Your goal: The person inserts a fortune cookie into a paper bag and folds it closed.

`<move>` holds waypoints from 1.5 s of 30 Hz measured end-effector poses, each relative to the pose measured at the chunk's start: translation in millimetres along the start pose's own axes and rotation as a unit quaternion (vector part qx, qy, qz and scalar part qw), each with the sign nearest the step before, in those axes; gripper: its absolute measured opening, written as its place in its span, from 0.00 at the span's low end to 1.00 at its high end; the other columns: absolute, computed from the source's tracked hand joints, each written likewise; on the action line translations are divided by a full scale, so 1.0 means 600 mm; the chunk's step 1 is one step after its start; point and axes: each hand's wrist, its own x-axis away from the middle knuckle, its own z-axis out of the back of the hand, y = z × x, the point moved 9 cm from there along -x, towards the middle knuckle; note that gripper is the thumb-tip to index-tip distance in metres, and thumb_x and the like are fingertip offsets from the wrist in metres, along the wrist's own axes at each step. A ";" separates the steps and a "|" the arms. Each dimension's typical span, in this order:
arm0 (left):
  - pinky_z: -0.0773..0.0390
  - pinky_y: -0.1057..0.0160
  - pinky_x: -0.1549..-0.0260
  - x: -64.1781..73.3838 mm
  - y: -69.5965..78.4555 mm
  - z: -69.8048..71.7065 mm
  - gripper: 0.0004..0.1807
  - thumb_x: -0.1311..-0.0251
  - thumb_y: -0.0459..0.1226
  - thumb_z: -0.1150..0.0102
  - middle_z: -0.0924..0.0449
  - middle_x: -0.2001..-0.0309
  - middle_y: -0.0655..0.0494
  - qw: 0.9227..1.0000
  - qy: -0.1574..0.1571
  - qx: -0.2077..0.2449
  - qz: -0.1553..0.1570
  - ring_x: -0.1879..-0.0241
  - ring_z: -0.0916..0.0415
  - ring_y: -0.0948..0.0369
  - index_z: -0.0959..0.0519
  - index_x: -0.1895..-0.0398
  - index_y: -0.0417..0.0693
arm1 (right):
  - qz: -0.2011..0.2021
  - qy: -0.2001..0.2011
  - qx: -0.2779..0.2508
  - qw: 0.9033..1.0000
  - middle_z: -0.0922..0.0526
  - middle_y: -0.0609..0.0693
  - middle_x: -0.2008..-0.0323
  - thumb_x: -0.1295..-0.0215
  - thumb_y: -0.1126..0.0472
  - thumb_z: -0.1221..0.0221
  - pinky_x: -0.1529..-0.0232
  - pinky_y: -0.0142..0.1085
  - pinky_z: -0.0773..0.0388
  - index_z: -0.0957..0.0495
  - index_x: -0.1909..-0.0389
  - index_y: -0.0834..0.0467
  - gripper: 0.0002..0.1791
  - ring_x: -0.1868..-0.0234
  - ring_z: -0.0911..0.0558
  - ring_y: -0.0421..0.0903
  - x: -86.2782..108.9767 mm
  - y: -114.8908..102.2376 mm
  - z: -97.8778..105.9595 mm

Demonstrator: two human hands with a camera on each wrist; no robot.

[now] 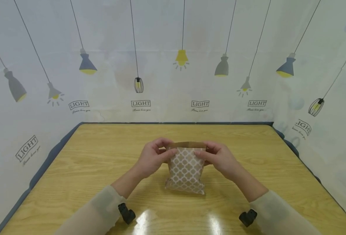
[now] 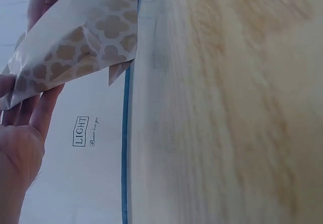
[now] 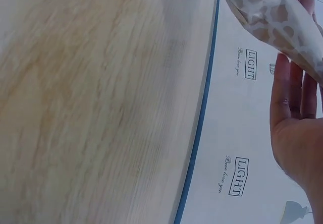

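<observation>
A brown paper bag (image 1: 186,168) with a white lattice pattern is held up over the table in the head view. Its top edge is a plain brown strip (image 1: 188,144). My left hand (image 1: 154,156) pinches the upper left corner, thumb on the patterned front and fingers behind. At the upper right corner my right hand (image 1: 219,159) pinches in the same way. The left wrist view shows the bag (image 2: 96,42) slanting above the left palm (image 2: 22,151). In the right wrist view the bag (image 3: 270,19) meets the fingers of the right hand (image 3: 300,128). What the bag contains is hidden.
Beneath the hands lies a wooden table (image 1: 102,147) with a dark blue edge along its back and sides. A pale wall covering (image 1: 161,26) printed with hanging lamps surrounds it. Each sleeve carries a small black device, one at the left wrist (image 1: 127,213), one at the right (image 1: 248,217).
</observation>
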 end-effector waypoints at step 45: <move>0.09 0.63 0.65 0.010 -0.008 -0.009 0.17 0.24 0.33 0.33 0.12 0.57 0.55 0.998 -0.052 0.020 0.014 0.64 0.15 0.62 0.17 0.37 0.40 | 0.016 0.016 -0.009 1.000 0.14 0.48 0.61 0.23 0.62 0.33 0.61 0.38 0.09 0.18 0.35 0.63 0.20 0.63 0.15 0.42 0.008 -0.003 -0.001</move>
